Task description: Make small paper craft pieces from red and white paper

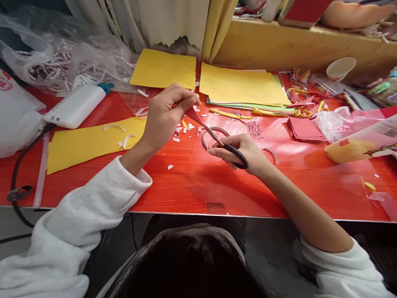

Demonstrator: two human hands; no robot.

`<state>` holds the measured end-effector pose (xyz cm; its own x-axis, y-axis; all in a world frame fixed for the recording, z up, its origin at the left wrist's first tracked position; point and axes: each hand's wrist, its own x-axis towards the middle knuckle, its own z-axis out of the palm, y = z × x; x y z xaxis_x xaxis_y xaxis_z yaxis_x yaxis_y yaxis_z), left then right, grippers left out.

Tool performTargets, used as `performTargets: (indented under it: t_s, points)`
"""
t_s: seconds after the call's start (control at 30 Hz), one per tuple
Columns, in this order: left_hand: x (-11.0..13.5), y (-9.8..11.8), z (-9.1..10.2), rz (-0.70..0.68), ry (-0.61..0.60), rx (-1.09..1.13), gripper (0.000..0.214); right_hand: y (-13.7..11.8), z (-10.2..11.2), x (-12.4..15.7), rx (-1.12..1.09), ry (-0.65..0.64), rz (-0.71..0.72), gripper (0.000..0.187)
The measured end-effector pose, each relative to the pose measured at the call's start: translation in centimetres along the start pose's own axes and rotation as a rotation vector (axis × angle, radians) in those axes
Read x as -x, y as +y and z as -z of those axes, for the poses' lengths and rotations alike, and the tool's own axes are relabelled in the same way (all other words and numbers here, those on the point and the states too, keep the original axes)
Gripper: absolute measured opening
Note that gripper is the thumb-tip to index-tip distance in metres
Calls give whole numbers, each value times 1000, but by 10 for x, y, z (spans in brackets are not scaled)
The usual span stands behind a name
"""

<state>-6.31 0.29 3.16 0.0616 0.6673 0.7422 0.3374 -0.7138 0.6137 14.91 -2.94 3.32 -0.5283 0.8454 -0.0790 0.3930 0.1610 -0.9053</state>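
Note:
My left hand [163,115] is raised over the table, its thumb and fingers pinching a small piece of red paper [193,115]. My right hand [253,153] grips a pair of scissors [235,154] by the black handles. The scissor blades point up and left and meet the lower end of the red paper; whether they are cutting into it I cannot tell. Behind the scissors a brownish ring [203,139], perhaps a roll of tape, lies on the red table [184,192], partly hidden by my right hand. Small white paper scraps [185,126] lie near my left hand.
Yellow sheets lie left [88,141] and at the back [243,86]. A white power-bank-like box [76,106] and clear bags with bead strings [54,65] are left. Right are red paper squares [306,129], a paper cup [340,69] and a printed tube-shaped package [371,140].

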Motion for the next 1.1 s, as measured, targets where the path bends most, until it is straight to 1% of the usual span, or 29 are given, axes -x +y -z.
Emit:
performTargets:
  t_s: [0.23,0.33,0.37,0.4,0.47,0.57,0.67,0.73,0.8,0.87,0.9,0.97,1.0,1.1]
  points:
    - [-3,4,4,-88,-26,-18,10,-1,2,0,13,-65,-30,44]
    - [-7,1,11,-151,-61,22,10,0,3,-2,-44,-82,-67,48]
    - [-9,-1,14,-131,-76,33,9,0,3,-3,-76,-75,-83,47]
    - [-11,-3,17,-169,-90,68,8,1,3,-4,-109,-63,-94,46]
    - [-14,-7,23,-89,-71,104,10,2,3,-5,-159,-32,-89,43]
    - [-14,-11,24,-50,-42,137,8,4,4,-6,-192,42,-13,46]
    - [-12,-14,21,-51,-37,110,9,7,9,-7,-247,125,63,41]
    - [-10,-15,18,-49,-53,88,12,7,14,-8,-299,110,92,39]
    - [-8,-12,16,2,-45,55,13,6,17,-8,-349,44,134,43]
    - [-4,-6,11,26,-7,36,11,3,18,-7,-376,1,185,43]
    - [-1,-1,8,43,7,25,10,1,16,-7,-378,9,205,43]
    - [5,8,0,38,45,51,12,-3,10,-5,-374,69,204,45]
    - [8,12,-4,48,37,70,13,-4,7,-4,-373,90,198,46]
    - [18,21,-16,66,-69,108,14,-5,-1,-2,-352,132,210,45]
